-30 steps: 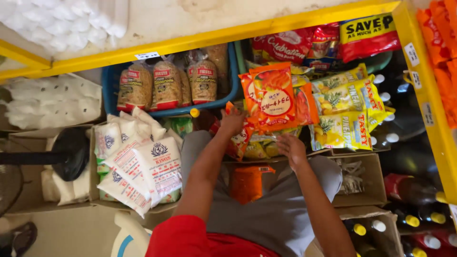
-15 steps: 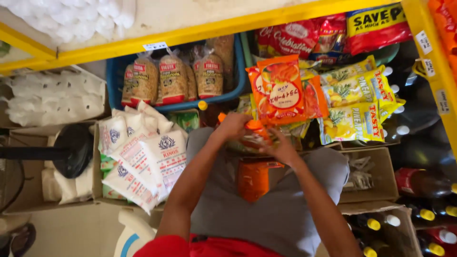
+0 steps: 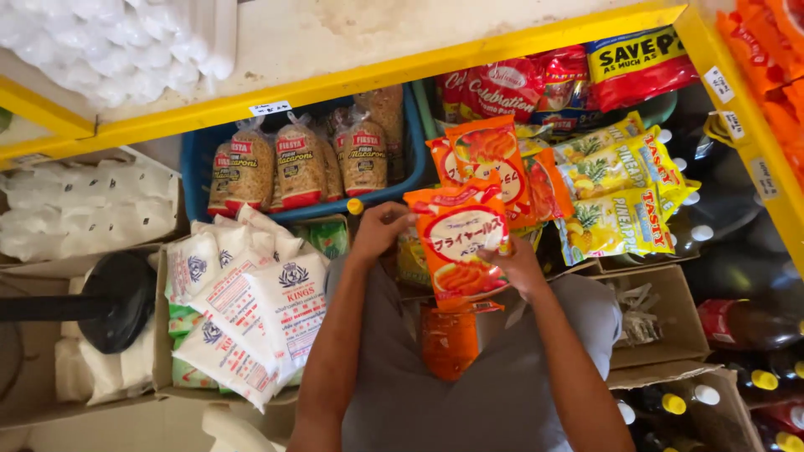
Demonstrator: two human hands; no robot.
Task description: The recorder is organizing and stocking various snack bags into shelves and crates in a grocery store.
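Both hands grip an orange snack packet (image 3: pixel 459 243) above the lap, the left hand (image 3: pixel 381 230) pinching its top corner and the right hand (image 3: pixel 521 266) closed on its side edge, so holding it flat and square should help it sit neatly against the orange packets (image 3: pixel 490 159) stacked under the yellow shelf (image 3: pixel 402 67).

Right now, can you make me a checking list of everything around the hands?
Surface: yellow shelf above; goods sit in boxes below.
Job's things: orange snack packet, held up in front of more orange packets.
Clutter: macaroni bags in a blue bin, white sacks, yellow pineapple packets, red packets, bottles, an orange pack between the knees.
Grips: left hand holds the packet's top corner; right hand holds its lower side.
Cables: nothing seen.
Surroundings: cardboard boxes, a dark fan base.
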